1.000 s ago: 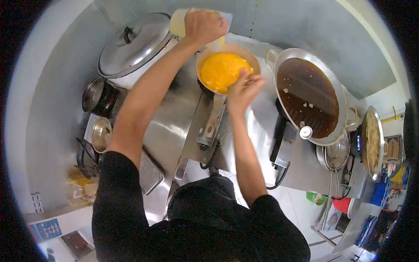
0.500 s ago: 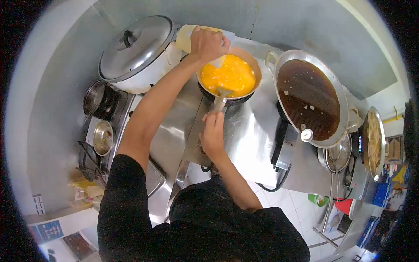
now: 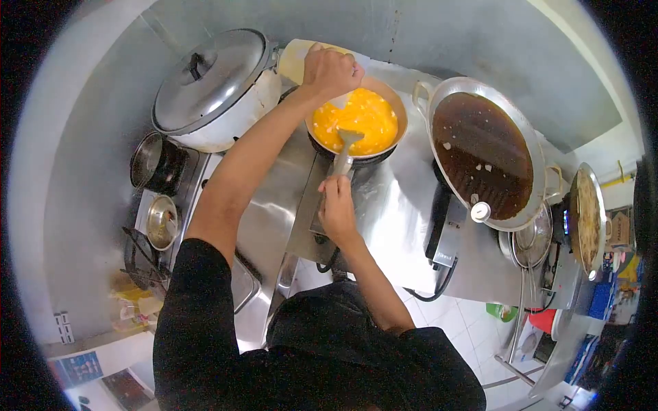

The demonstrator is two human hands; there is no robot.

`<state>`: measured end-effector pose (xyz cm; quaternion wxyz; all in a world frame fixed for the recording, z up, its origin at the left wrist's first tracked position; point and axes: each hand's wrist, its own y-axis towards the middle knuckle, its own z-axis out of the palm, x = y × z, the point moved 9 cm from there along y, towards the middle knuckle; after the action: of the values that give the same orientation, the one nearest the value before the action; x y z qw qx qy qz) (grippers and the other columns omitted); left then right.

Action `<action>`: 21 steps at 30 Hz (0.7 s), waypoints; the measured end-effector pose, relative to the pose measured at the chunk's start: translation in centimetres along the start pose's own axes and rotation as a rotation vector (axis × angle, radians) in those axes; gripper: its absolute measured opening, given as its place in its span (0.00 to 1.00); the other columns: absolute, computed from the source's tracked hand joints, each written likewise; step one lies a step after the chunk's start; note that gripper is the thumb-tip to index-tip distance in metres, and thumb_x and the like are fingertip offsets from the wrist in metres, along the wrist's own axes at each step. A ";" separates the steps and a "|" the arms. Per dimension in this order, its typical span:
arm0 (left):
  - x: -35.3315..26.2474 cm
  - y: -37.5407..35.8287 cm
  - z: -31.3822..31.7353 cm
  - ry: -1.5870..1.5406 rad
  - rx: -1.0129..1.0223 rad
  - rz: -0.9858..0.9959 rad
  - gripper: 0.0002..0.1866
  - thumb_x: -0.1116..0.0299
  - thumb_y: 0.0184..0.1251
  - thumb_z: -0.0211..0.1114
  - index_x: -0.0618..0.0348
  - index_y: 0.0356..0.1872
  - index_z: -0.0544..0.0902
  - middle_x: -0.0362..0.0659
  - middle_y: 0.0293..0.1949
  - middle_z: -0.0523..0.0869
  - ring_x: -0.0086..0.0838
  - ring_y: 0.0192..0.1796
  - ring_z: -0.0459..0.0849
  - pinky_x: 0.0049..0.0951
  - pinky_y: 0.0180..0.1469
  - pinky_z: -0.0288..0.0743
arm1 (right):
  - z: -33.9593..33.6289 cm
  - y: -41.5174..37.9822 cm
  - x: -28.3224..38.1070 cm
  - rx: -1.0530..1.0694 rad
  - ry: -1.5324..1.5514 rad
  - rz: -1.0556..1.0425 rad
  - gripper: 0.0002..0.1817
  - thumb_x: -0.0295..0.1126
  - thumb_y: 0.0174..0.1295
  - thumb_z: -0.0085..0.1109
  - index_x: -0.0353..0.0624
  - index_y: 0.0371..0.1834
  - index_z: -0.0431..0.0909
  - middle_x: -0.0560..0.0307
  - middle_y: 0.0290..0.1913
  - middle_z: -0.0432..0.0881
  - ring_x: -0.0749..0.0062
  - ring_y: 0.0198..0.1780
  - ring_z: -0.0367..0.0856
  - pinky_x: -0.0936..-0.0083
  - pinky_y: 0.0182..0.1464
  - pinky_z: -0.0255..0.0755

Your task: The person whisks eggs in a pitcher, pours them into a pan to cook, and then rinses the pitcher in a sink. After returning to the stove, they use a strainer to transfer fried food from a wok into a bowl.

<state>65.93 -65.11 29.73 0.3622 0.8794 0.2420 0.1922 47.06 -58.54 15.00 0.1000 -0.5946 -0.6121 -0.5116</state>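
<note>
A pan [image 3: 400, 130] with a light tan inner wall holds bright yellow liquid, like beaten egg [image 3: 373, 116], dotted with pale bits. Over its far left side, my left hand [image 3: 334, 71] is closed on a pale yellow plastic container [image 3: 296, 59], tilted toward the pan. The hand covers much of that container. Lower down, my right hand [image 3: 337, 205] wraps round the handle of a grey spatula [image 3: 351, 135], whose flat head sits in the yellow liquid near the pan's front edge.
On the left stands a large lidded white pot [image 3: 236, 113], with a dark pot [image 3: 156, 161] and a small metal bowl [image 3: 162, 222] in front. To the right, a wide two-handled wok [image 3: 426, 113] holds dark brown liquid. Beyond it are a wire strainer [image 3: 532, 240] and another pan [image 3: 602, 205].
The spatula head has shifted slightly farther into the pan. My left hand keeps the container tilted at nearly the same place. The view has moved a little.
</note>
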 end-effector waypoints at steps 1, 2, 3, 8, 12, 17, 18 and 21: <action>-0.3 0.0 0.2 0.004 0.004 0.029 0.14 0.60 0.47 0.58 0.58 0.13 0.83 0.49 0.12 0.79 0.37 0.16 0.77 0.37 0.36 0.68 | 0.2 0.0 -0.2 0.013 -0.005 -0.009 0.20 0.10 0.36 0.50 0.35 0.38 0.66 0.43 0.40 0.65 0.46 0.47 0.67 0.62 0.51 0.65; -0.3 0.0 0.3 0.004 0.003 0.030 0.14 0.60 0.47 0.58 0.58 0.13 0.83 0.49 0.12 0.79 0.37 0.16 0.77 0.37 0.36 0.68 | 0.1 0.1 0.0 0.011 -0.005 -0.010 0.20 0.10 0.36 0.50 0.35 0.38 0.66 0.43 0.40 0.65 0.46 0.47 0.67 0.62 0.51 0.65; -0.7 0.0 0.5 -0.005 0.015 0.077 0.15 0.60 0.47 0.57 0.58 0.12 0.82 0.49 0.12 0.79 0.37 0.17 0.78 0.37 0.36 0.68 | 0.1 0.2 0.2 0.019 -0.017 -0.005 0.19 0.11 0.37 0.50 0.35 0.37 0.66 0.42 0.41 0.65 0.46 0.47 0.67 0.62 0.51 0.65; 0.5 2.1 -1.4 0.089 0.025 0.015 0.17 0.58 0.50 0.56 0.58 0.11 0.82 0.48 0.13 0.79 0.39 0.17 0.78 0.39 0.33 0.69 | -0.2 0.4 0.3 0.016 -0.023 0.008 0.16 0.12 0.41 0.48 0.35 0.36 0.66 0.42 0.41 0.66 0.46 0.47 0.68 0.62 0.51 0.66; 8.2 1.0 -3.4 0.025 -0.059 -0.436 0.20 0.52 0.51 0.56 0.59 0.19 0.83 0.51 0.21 0.82 0.46 0.25 0.81 0.44 0.33 0.72 | 0.2 0.1 -0.2 0.025 -0.011 0.030 0.15 0.11 0.42 0.48 0.35 0.36 0.66 0.43 0.40 0.67 0.46 0.45 0.69 0.61 0.49 0.66; 13.0 -4.5 -3.8 -0.081 -0.077 -0.954 0.21 0.52 0.50 0.58 0.64 0.22 0.84 0.55 0.25 0.84 0.49 0.30 0.83 0.45 0.34 0.75 | -0.5 0.4 0.4 0.021 -0.056 0.014 0.15 0.09 0.41 0.48 0.35 0.35 0.67 0.44 0.38 0.67 0.47 0.43 0.70 0.61 0.44 0.68; 14.1 -6.3 -3.1 -0.212 -0.109 -1.120 0.21 0.53 0.51 0.58 0.66 0.23 0.83 0.55 0.26 0.84 0.47 0.31 0.83 0.43 0.36 0.76 | -0.5 0.4 0.4 0.022 -0.072 -0.002 0.14 0.11 0.44 0.48 0.35 0.35 0.67 0.44 0.38 0.68 0.47 0.43 0.70 0.61 0.43 0.68; 16.3 -9.8 -0.4 -0.505 -0.158 -1.324 0.21 0.55 0.53 0.59 0.69 0.28 0.82 0.54 0.30 0.84 0.42 0.34 0.84 0.40 0.39 0.76 | -0.2 0.1 -0.1 0.029 -0.096 -0.029 0.09 0.16 0.50 0.48 0.35 0.35 0.68 0.43 0.39 0.68 0.47 0.44 0.71 0.61 0.44 0.69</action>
<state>76.13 -49.59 25.48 0.5105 0.5365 0.6192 -0.2609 47.08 -58.80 15.13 0.0717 -0.6081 -0.6322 -0.4748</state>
